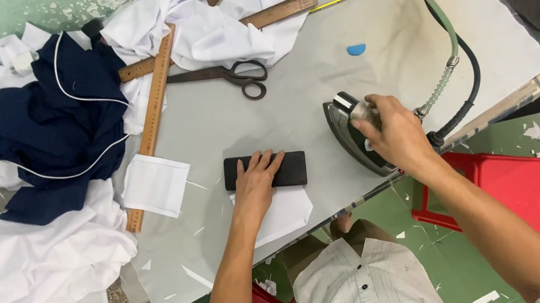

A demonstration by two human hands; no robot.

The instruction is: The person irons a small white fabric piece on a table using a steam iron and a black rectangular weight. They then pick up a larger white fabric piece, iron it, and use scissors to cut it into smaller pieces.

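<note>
left hand [254, 179] flat on black block [265, 171] | right hand [394, 133] grips iron [354, 136]

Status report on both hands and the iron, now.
Left hand flat on black block over white fabric piece. Right hand grips iron, resting on table. Hose trails behind; nothing between.

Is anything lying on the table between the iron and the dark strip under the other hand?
Nothing visible does. The right hand grips the iron, the left hand presses the black strip, and only bare grey table lies between them.
</note>
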